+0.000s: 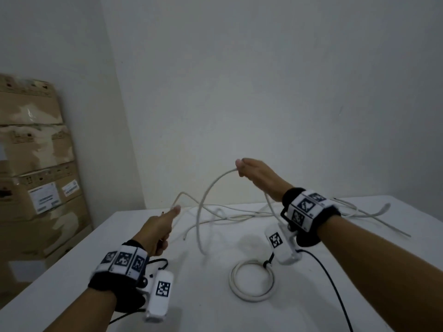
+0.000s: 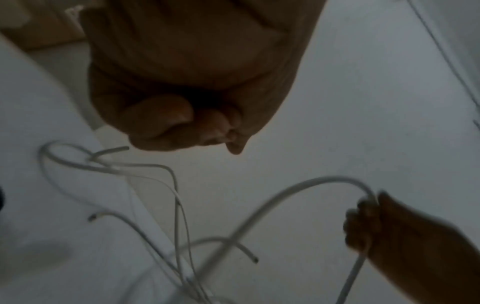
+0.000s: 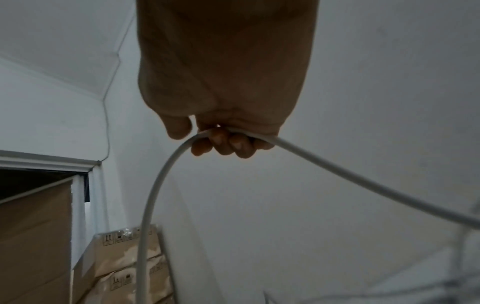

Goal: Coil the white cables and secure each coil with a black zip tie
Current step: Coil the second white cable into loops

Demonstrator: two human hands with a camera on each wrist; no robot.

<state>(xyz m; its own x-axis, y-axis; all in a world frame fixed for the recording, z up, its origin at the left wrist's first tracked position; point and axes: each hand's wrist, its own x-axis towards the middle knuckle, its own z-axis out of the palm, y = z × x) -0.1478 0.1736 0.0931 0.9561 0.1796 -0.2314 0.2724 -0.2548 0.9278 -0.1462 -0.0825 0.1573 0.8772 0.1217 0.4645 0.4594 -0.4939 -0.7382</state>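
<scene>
My right hand (image 1: 247, 170) is raised above the white table (image 1: 203, 307), fingers curled round a thick white cable (image 1: 203, 197). That cable arcs down to its free end near the table's middle. The right wrist view shows the fingers (image 3: 228, 144) wrapped over the thick white cable (image 3: 155, 185). My left hand (image 1: 165, 224) is lower and to the left, gripping a thin white cable (image 1: 177, 200) that bends up beyond the thumb. In the left wrist view the left hand (image 2: 182, 119) is a closed fist. A finished coil (image 1: 233, 279) bound by a black zip tie (image 1: 266, 263) lies under my right wrist.
Several loose white cables (image 1: 239, 214) lie tangled across the back of the table, some reaching the right edge. Stacked cardboard boxes (image 1: 36, 176) stand against the left wall. A black cord (image 1: 330, 279) runs from the right wrist camera along the table. White walls close off the back.
</scene>
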